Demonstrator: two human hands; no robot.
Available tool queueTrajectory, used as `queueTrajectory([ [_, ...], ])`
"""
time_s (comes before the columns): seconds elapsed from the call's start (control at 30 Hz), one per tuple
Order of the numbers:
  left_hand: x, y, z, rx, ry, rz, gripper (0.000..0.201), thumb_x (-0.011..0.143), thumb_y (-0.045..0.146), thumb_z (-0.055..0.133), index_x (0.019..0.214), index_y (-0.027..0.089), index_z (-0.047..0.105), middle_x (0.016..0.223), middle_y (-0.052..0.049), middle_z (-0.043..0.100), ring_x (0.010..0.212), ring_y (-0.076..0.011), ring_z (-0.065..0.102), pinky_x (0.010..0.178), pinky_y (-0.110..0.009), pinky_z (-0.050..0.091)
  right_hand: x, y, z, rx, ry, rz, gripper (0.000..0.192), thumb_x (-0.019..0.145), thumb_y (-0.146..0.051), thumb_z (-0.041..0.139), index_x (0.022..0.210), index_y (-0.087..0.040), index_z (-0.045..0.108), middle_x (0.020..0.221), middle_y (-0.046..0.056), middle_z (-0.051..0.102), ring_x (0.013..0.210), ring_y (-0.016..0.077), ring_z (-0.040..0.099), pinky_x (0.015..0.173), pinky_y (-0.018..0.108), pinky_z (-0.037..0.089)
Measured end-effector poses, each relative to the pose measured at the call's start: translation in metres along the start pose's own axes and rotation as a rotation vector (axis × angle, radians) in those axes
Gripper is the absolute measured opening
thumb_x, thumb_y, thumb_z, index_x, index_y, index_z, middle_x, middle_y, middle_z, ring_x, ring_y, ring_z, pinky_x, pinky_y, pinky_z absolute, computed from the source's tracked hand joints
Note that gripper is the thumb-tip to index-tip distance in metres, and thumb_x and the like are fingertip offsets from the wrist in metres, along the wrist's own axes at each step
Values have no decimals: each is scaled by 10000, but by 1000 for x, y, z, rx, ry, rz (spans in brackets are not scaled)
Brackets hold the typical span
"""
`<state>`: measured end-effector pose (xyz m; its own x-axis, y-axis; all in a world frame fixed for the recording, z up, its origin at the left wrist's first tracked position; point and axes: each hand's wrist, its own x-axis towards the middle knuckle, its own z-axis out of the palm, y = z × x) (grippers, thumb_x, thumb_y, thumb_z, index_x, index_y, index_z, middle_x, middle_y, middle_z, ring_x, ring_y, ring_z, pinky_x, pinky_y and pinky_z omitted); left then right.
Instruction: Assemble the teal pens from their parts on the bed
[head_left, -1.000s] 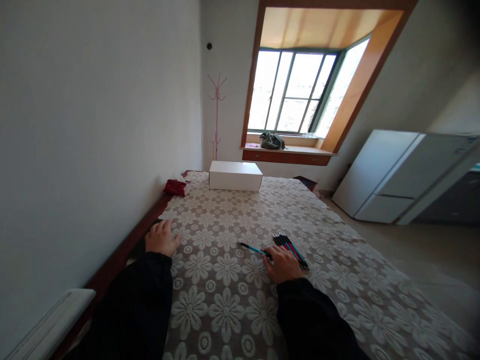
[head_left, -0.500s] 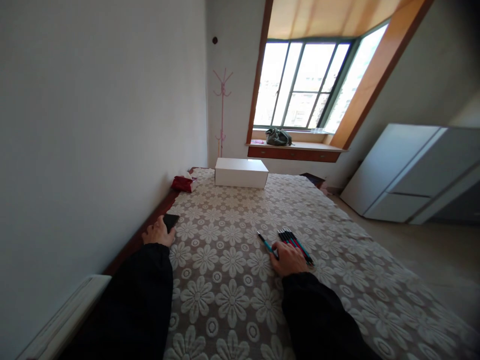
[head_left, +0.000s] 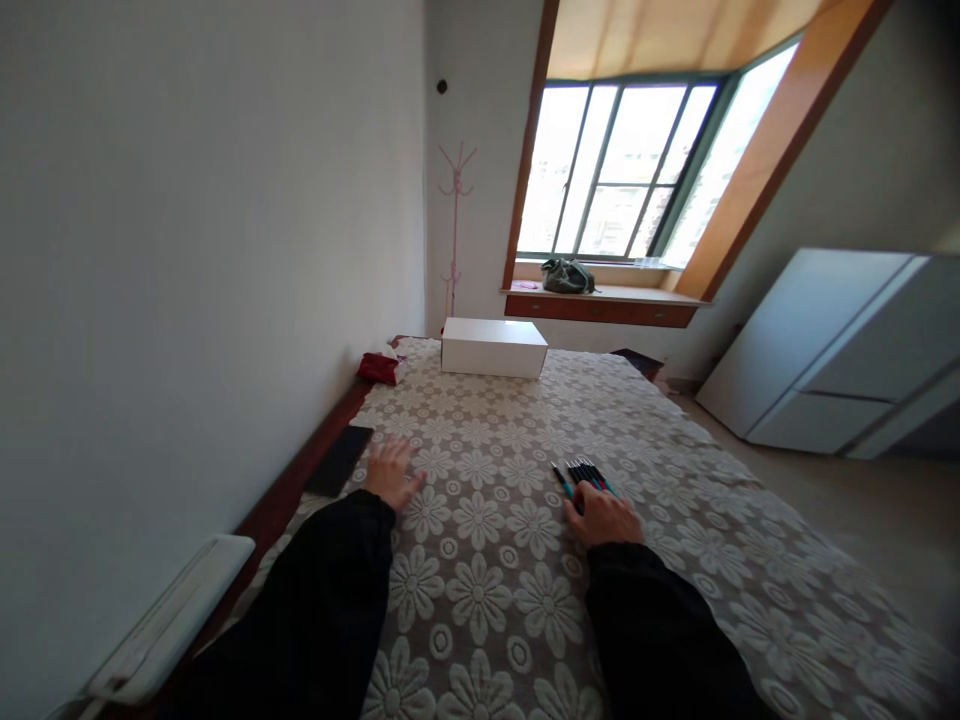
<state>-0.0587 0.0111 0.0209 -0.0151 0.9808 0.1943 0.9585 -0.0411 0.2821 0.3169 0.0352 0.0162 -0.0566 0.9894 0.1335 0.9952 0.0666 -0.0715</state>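
My right hand (head_left: pixel 606 517) lies just right of the frame's centre, knuckles up, on the near ends of a bundle of pens (head_left: pixel 587 474); the fingers curl down over them, but from this angle I cannot tell whether my grip is pinching any one pen or merely resting on the lot. The pens fan out from under my fingers toward the upper left, dark barrels with red and teal among them, and one teal pen (head_left: pixel 562 480) sits at the left edge of the bundle, just beside the others. My left hand (head_left: pixel 392 470) is left of centre, flat on the cloth with the fingers spread and holding nothing. Just beside it, further left, a black phone (head_left: pixel 339 460) lies on the bare dark wood edge of the tabletop (head_left: pixel 289 478), close to the wall. A lace tablecloth with a flower pattern (head_left: pixel 487 580) covers the rest of the surface. Both my forearms are in dark sleeves (head_left: pixel 322 610) that come in from the bottom of the frame. At the far end of the tabletop, above centre, stands a white box (head_left: pixel 493 347), and to its left, well apart from my hands, a red tissue pack (head_left: pixel 380 367). Beyond, in the upper part of the frame, a grey bag (head_left: pixel 568 276) rests on the window sill (head_left: pixel 637 296), and a pink coat stand (head_left: pixel 454 230) stands in the corner.
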Motion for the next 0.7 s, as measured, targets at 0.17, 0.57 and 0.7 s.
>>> queueTrajectory([
  [0.17, -18, 37, 28, -127, -212, 296, 552, 938, 411, 577, 1461, 258, 489, 1581, -75, 410, 1506, -329, 238, 1231, -614, 44, 6, 4, 6, -35, -73, 71, 154, 969, -357, 578, 952, -223, 652, 886, 89, 712, 867, 284, 681, 724, 336, 405],
  [0.57, -19, 49, 20, -86, -292, 286, 595, 899, 447, 543, 1448, 221, 504, 1594, -80, 387, 1488, -349, 277, 1220, -626, 167, 11, 17, 18, -29, 19, 75, 233, 1000, -373, 500, 935, -216, 659, 853, 93, 695, 838, 274, 663, 713, 343, 425],
  [0.7, -21, 60, 25, -51, -201, 230, 529, 900, 385, 516, 1402, 218, 540, 1587, -72, 400, 1486, -336, 283, 1220, -619, 187, 11, 21, 26, 19, 199, 8, 398, 954, -457, 542, 1258, -204, 589, 1291, 137, 604, 1122, 319, 583, 884, 408, 466],
])
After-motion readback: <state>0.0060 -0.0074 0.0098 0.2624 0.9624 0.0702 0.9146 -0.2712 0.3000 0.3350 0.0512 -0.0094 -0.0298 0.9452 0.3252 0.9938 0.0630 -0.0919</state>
